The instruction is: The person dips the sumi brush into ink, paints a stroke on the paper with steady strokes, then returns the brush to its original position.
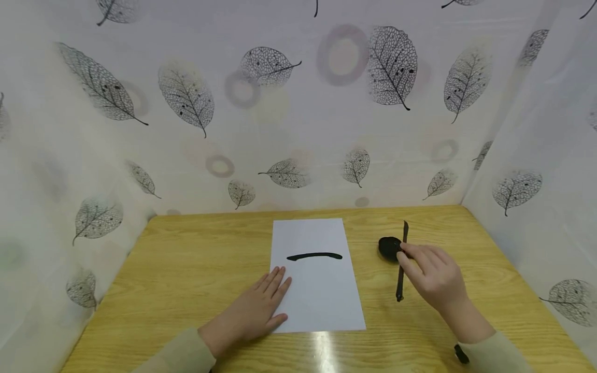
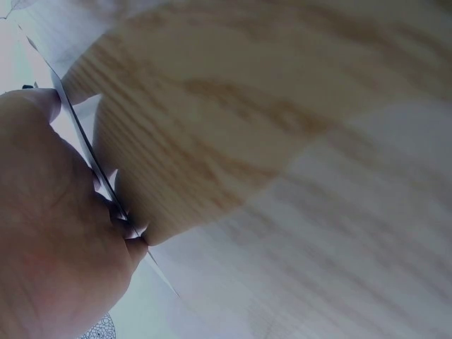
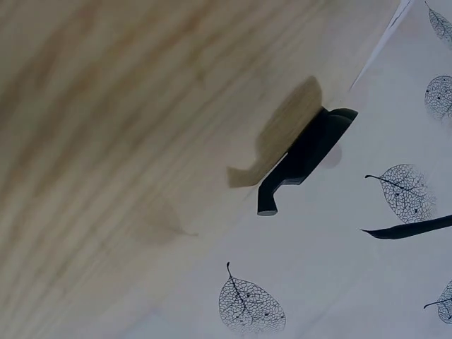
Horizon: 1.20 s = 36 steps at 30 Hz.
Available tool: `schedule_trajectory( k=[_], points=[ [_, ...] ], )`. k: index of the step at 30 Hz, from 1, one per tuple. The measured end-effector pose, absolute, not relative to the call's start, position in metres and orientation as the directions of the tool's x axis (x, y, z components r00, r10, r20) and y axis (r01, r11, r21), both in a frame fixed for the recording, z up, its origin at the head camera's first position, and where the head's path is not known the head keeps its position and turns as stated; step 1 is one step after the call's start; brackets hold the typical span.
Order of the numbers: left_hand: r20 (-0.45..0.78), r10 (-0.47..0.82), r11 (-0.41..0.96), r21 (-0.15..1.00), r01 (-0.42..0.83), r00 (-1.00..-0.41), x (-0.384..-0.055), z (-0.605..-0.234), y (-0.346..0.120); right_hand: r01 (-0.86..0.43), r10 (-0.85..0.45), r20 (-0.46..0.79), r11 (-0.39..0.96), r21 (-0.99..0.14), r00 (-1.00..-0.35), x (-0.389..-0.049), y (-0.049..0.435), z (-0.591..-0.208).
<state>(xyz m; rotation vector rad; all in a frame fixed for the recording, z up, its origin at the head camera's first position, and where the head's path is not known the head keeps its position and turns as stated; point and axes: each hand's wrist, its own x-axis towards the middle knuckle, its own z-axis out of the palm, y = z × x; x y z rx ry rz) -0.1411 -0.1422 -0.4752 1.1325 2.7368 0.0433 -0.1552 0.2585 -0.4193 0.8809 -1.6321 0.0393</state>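
On the white sheet of paper (image 1: 322,305), one thick black stroke (image 1: 314,256) runs across the upper half. My left hand (image 1: 261,305) rests with spread, straight fingers on the sheet's left edge; the left wrist view shows this hand (image 2: 56,219) beside the paper's thin edge. To the right of the sheet, my right hand (image 1: 436,277) pinches a dark writing brush (image 1: 400,282) about mid-length. Its pointed tip (image 3: 402,230) shows at the right of the right wrist view. Close to these fingers sits a small black dish (image 1: 389,248), which has a bent handle or spout in the right wrist view.
All of this is on a yellow wood-grain table (image 1: 200,254). A pale curtain (image 1: 298,124) printed with leaves and rings rises behind and at both sides. A small black item (image 1: 461,354) shows beside the right sleeve.
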Motion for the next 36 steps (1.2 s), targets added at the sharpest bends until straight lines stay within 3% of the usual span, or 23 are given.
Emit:
schedule_trajectory(
  k=[9, 20, 36],
  points=[
    [-0.153, 0.702, 0.711, 0.098, 0.697, -0.695, -0.14, -0.475, -0.143, -0.553, -0.587, 0.809, 0.683, 0.476, -0.029, -0.15, 0.272, -0.425],
    [-0.152, 0.7, 0.714, 0.105, 0.692, -0.698, -0.14, -0.476, -0.143, -0.542, -0.687, 0.727, 0.609, 0.579, 0.005, -0.154, 0.284, -0.428],
    [-0.147, 0.706, 0.707, 0.087, 0.702, -0.693, -0.141, -0.477, -0.143, -0.597, -0.816, 0.573, 0.495, 0.631, -0.07, -0.156, 0.315, -0.449]
  ],
)
